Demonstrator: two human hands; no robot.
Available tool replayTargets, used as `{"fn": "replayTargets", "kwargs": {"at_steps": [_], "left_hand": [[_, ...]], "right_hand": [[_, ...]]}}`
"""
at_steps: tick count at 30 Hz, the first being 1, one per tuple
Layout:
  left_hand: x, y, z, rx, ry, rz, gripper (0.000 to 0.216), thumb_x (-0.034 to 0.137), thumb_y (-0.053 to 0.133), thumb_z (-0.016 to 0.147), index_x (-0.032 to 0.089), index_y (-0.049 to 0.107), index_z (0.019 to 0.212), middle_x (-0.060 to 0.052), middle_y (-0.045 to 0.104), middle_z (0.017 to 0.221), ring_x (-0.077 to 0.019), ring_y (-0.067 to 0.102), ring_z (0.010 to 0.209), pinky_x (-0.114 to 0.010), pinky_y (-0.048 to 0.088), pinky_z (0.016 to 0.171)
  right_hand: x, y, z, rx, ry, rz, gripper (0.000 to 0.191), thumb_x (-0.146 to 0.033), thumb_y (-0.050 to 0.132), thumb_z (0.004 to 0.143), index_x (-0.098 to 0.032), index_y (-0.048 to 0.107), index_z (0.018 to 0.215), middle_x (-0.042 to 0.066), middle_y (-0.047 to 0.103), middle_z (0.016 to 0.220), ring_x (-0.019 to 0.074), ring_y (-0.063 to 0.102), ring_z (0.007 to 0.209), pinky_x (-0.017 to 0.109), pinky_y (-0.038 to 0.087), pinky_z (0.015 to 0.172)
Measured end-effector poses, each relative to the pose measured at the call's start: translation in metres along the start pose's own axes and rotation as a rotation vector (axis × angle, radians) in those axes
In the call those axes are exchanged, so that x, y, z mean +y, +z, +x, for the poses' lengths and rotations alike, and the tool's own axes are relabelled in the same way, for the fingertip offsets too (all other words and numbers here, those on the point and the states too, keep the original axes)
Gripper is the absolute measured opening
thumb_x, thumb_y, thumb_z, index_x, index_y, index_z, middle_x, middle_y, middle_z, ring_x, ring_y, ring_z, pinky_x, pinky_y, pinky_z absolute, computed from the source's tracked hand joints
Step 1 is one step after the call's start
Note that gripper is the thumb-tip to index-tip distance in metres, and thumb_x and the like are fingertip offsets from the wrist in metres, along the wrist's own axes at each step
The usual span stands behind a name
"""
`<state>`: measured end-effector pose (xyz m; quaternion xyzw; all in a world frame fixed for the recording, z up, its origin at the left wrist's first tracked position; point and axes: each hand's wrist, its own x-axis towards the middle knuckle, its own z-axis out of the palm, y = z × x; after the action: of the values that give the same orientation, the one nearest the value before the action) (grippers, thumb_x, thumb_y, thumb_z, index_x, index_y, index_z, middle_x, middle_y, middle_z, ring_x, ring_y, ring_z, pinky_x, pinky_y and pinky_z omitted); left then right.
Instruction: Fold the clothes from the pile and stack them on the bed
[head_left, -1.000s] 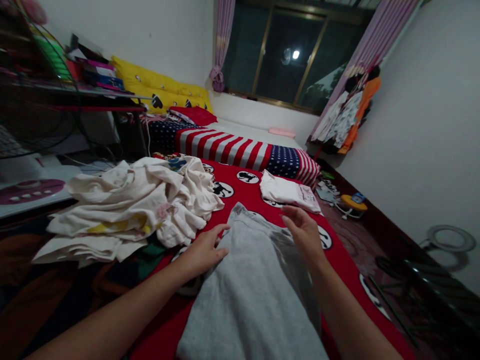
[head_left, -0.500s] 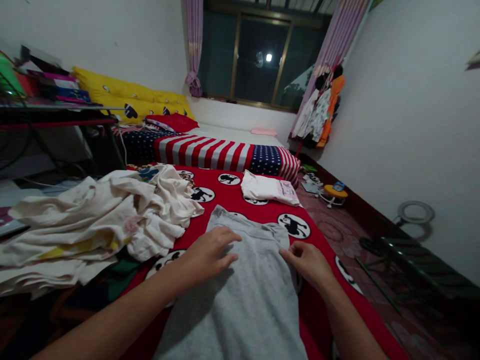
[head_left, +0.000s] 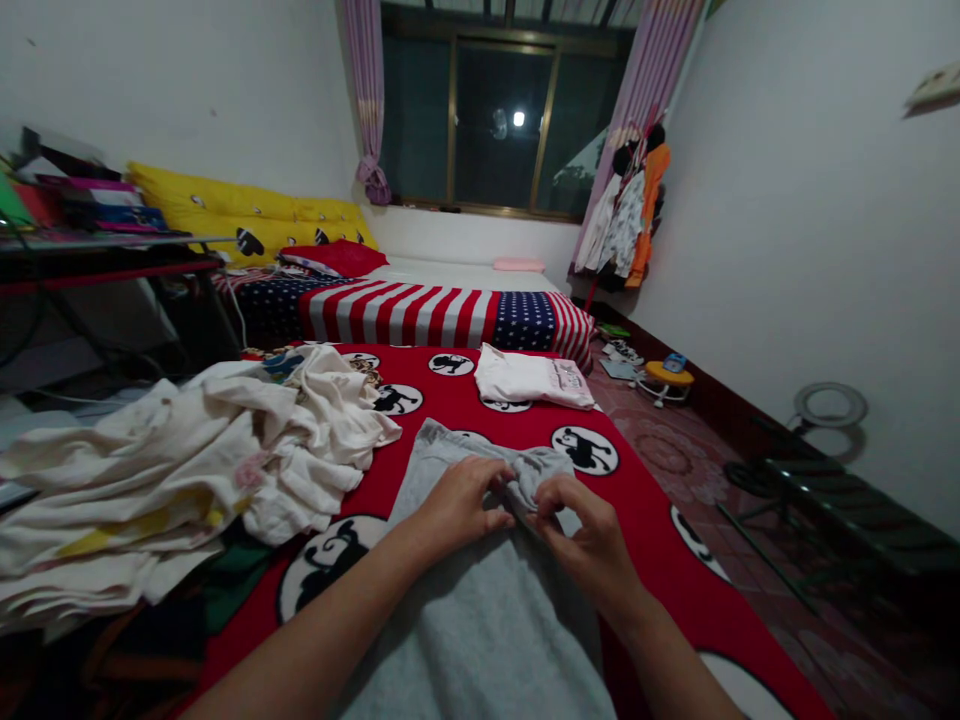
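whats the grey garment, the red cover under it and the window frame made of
Grey garment: probably cotton knit, matte, judging by soft folds and mottled shading. Red cover: likely printed fabric; its surface shows no gloss. Window frame: apparently metal, gold-toned, with slight sheen.

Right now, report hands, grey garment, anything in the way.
Left hand, right hand: at bunched edge of grey garment, grips unclear. Garment lies on red cloth. Cream pile at left, not in the way.

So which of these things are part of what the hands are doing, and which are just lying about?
Part of it:
- grey garment, bunched between the fingers
- left hand and right hand
- red cover beneath

Lying about, untouched:
- cream cloth pile
- folded white garment
- yellow-topped stool
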<state>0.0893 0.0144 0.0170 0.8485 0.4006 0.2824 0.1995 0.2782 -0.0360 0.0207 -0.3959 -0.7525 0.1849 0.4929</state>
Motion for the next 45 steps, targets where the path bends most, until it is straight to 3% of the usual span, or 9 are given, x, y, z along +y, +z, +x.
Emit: {"fn": "replayTargets", "kwargs": {"at_steps": [8, 13, 22, 25, 29, 32, 35, 38, 45], "left_hand": [[0.005, -0.007, -0.003, -0.002, 0.116, 0.024, 0.029, 0.034, 0.084, 0.058, 0.019, 0.063, 0.07, -0.002, 0.063, 0.091, -0.0225, 0.054, 0.096, -0.034, 0.039, 0.085], [0.004, -0.014, -0.006, 0.04, 0.14, -0.061, 0.027, 0.036, 0.082, 0.062, 0.019, 0.062, 0.065, -0.005, 0.062, 0.113, -0.0236, 0.052, 0.11, -0.036, 0.037, 0.094], [0.012, -0.009, -0.007, 0.002, 0.032, -0.127, 0.024, 0.035, 0.077, 0.066, 0.018, 0.062, 0.077, 0.0, 0.064, 0.081, -0.0181, 0.057, 0.082, -0.029, 0.041, 0.08], [0.014, -0.007, -0.007, 0.044, -0.036, -0.33, 0.007, 0.016, 0.064, 0.069, 0.017, 0.058, 0.073, 0.002, 0.062, 0.073, -0.0146, 0.056, 0.072, -0.025, 0.043, 0.07], [0.017, -0.012, -0.007, 0.223, -0.003, -0.552, 0.009, 0.009, 0.055, 0.068, 0.017, 0.052, 0.069, -0.001, 0.065, 0.082, -0.0158, 0.061, 0.081, -0.027, 0.047, 0.077], [0.025, -0.019, -0.008, 0.275, 0.037, -0.574, 0.01, 0.008, 0.054, 0.071, 0.018, 0.053, 0.07, -0.003, 0.066, 0.084, -0.0163, 0.062, 0.084, -0.029, 0.048, 0.082], [0.03, -0.023, -0.007, 0.284, 0.086, -0.513, 0.017, 0.007, 0.055, 0.074, 0.018, 0.06, 0.086, -0.005, 0.066, 0.1, -0.0178, 0.061, 0.099, -0.031, 0.045, 0.092], [0.018, -0.025, -0.005, 0.278, 0.066, -0.347, 0.037, 0.012, 0.06, 0.075, 0.02, 0.059, 0.11, -0.006, 0.061, 0.119, -0.0197, 0.056, 0.111, -0.034, 0.042, 0.099], [-0.039, -0.043, -0.012, 0.19, -0.384, 0.323, 0.031, 0.028, 0.065, 0.076, 0.017, 0.065, 0.105, -0.011, 0.062, 0.109, -0.0264, 0.059, 0.103, -0.038, 0.045, 0.091]], "right_hand": [[0.002, 0.001, -0.001, -0.001, -0.048, 0.026, 0.019, -0.005, 0.059, 0.077, -0.021, 0.051, 0.073, 0.001, 0.058, 0.079, 0.0157, 0.057, 0.078, 0.027, 0.044, 0.069], [0.001, -0.002, -0.002, 0.049, -0.081, -0.007, 0.016, -0.007, 0.062, 0.078, -0.021, 0.055, 0.075, 0.002, 0.061, 0.084, 0.0163, 0.059, 0.082, 0.028, 0.046, 0.072], [0.002, -0.002, -0.002, 0.086, -0.159, -0.036, 0.014, -0.01, 0.062, 0.08, -0.021, 0.054, 0.076, 0.001, 0.061, 0.082, 0.0147, 0.06, 0.079, 0.026, 0.046, 0.07], [0.005, -0.002, -0.002, 0.055, -0.018, -0.055, 0.016, -0.012, 0.066, 0.075, -0.022, 0.057, 0.085, 0.001, 0.062, 0.087, 0.0156, 0.058, 0.08, 0.027, 0.046, 0.07], [0.003, -0.001, -0.001, -0.097, 0.238, -0.1, 0.054, -0.018, 0.076, 0.063, -0.022, 0.058, 0.113, 0.003, 0.063, 0.103, 0.017, 0.058, 0.081, 0.026, 0.045, 0.067], [-0.004, 0.0, 0.001, -0.225, 0.291, -0.027, 0.018, -0.022, 0.063, 0.074, -0.02, 0.067, 0.092, -0.001, 0.065, 0.082, 0.0157, 0.057, 0.074, 0.024, 0.042, 0.064], [0.001, -0.002, 0.002, -0.135, 0.383, 0.141, 0.018, -0.029, 0.053, 0.081, -0.018, 0.066, 0.075, -0.001, 0.064, 0.07, 0.0166, 0.058, 0.07, 0.024, 0.042, 0.061], [0.023, -0.009, 0.002, 0.143, 0.561, 0.229, 0.03, -0.043, 0.053, 0.08, -0.018, 0.066, 0.09, 0.002, 0.068, 0.076, 0.0212, 0.063, 0.075, 0.027, 0.047, 0.061], [0.06, -0.018, -0.004, 0.205, 0.716, 0.135, 0.064, -0.052, 0.062, 0.072, -0.017, 0.05, 0.125, 0.008, 0.073, 0.084, 0.0236, 0.069, 0.072, 0.032, 0.052, 0.058]]}}
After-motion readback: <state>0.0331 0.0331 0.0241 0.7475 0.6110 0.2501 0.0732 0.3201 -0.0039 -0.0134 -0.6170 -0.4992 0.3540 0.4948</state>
